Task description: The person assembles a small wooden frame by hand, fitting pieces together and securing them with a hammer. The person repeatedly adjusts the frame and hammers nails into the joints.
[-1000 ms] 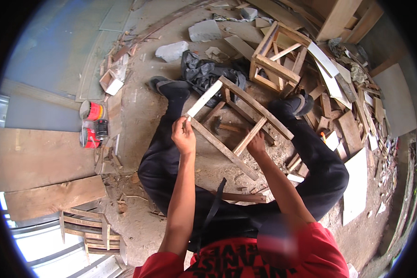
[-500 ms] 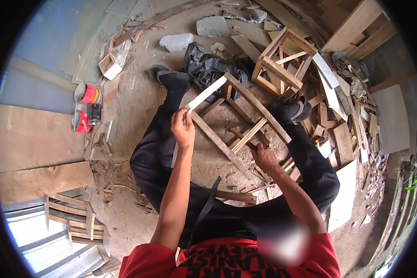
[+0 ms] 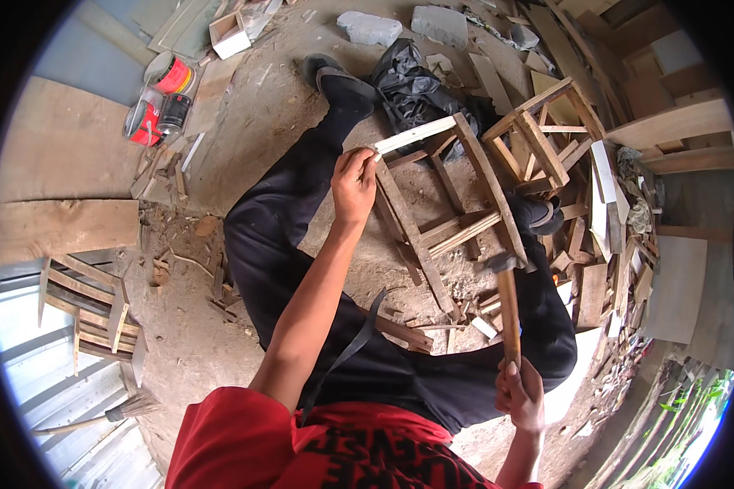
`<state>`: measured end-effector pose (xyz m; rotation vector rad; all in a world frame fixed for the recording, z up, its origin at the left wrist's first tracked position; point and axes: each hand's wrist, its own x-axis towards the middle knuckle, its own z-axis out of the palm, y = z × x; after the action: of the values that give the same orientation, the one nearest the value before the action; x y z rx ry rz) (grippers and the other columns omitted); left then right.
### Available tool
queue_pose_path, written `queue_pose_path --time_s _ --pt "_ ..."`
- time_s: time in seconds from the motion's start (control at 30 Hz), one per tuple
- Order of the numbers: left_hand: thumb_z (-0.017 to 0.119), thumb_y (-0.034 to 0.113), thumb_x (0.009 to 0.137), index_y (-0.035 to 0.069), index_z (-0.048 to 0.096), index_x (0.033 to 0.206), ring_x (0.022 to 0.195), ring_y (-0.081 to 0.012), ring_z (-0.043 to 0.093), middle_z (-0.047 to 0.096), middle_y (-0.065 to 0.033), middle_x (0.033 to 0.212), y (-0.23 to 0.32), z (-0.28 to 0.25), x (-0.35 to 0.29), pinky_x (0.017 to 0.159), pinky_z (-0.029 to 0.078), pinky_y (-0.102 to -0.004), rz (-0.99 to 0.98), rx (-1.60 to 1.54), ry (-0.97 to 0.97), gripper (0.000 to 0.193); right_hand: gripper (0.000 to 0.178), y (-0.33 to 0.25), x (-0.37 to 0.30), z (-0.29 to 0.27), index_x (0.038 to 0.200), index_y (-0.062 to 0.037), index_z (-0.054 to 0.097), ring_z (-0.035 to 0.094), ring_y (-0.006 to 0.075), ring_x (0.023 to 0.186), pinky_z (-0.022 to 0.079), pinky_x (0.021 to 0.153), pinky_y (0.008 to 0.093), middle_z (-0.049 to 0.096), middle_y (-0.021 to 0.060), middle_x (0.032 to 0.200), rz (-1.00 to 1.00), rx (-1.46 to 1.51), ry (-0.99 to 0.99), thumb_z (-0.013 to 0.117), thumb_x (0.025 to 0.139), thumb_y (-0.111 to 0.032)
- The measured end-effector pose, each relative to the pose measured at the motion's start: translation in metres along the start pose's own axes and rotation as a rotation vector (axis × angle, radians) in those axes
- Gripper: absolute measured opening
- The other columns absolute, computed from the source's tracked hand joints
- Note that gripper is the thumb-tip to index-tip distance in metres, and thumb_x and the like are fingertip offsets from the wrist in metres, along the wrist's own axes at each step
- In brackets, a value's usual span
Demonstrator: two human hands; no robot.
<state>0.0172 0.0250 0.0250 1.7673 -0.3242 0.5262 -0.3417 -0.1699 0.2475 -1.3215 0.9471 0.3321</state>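
Lifted away from the cross rung (image 3: 465, 234), beside which it lay half a second ago, the hammer (image 3: 510, 306) now stands nearly upright over the person's right thigh, its head pointing up and away from the body. The camera view has turned too, so the wooden frame (image 3: 416, 236) shows further right, yet the left hand (image 3: 355, 186) stays at the same corner of it.

That frame sits between the outstretched legs, near the black plastic bag (image 3: 412, 90), with a second frame (image 3: 538, 151) beyond it on the right. The left hand's thumb and fingers are drawn together at the corner where the pale slat (image 3: 417, 135) meets the left rail; whether they pinch only wood or also a small nail cannot be told. The right hand (image 3: 520, 395) has its fingers clamped around the hammer handle, toward its lower end. In this view the hammer head overlaps the near end of the right rail, and it appears to be held clear of the wood.

The step in hand looks like fastening the pale slat to the rail, with no blow being struck at this moment. The next move seems to call for the hammer to swing across to that corner, the left fingertips steady but out of its path
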Motion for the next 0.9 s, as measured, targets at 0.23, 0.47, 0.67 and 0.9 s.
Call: queue_pose_path --time_s 0.23,0.47,0.67,0.9 --pt "0.069 -0.003 0.087 -0.001 0.066 0.104 0.087 -0.0211 0.069 0.065 -0.0126 0.104 -0.002 0.002 0.000 0.068 0.059 -0.0306 0.019 0.109 0.023 0.017 0.019 -0.023 0.108 0.124 0.093 0.0027 0.044 0.051 0.0294 0.048 0.037 0.046 0.0386 0.051 0.0180 0.060 -0.755 -0.541 0.179 0.059 0.098 -0.008" --pt "0.065 -0.005 0.088 -0.002 0.066 0.105 0.090 -0.0223 0.069 0.063 -0.0139 0.106 -0.004 0.006 -0.001 0.073 0.059 -0.0300 0.007 0.069 0.027 0.018 0.020 -0.074 0.140 0.157 0.100 0.0010 0.041 0.060 0.0505 0.061 0.042 0.047 0.0534 0.058 0.0290 0.063 -0.943 -0.673 0.104 0.057 0.098 -0.010" --pt "0.067 -0.004 0.087 -0.001 0.066 0.104 0.090 -0.0245 0.068 0.065 -0.0133 0.104 -0.002 0.000 0.001 0.071 0.059 -0.0324 0.087 0.101 0.012 0.018 0.018 -0.058 0.155 0.149 0.101 0.0045 0.045 0.059 0.0493 0.058 0.043 0.045 0.0505 0.058 0.0270 0.064 -0.909 -0.740 0.121 0.058 0.097 -0.008" --pt "0.066 -0.005 0.088 -0.001 0.066 0.104 0.087 -0.0232 0.069 0.064 -0.0136 0.102 -0.004 0.002 -0.002 0.072 0.060 -0.0305 0.054 0.115 0.019 0.017 0.022 -0.059 0.153 0.152 0.107 0.0035 0.042 0.060 0.0527 0.062 0.046 0.049 0.0581 0.060 0.0320 0.067 -0.878 -0.806 0.078 0.056 0.097 -0.010"
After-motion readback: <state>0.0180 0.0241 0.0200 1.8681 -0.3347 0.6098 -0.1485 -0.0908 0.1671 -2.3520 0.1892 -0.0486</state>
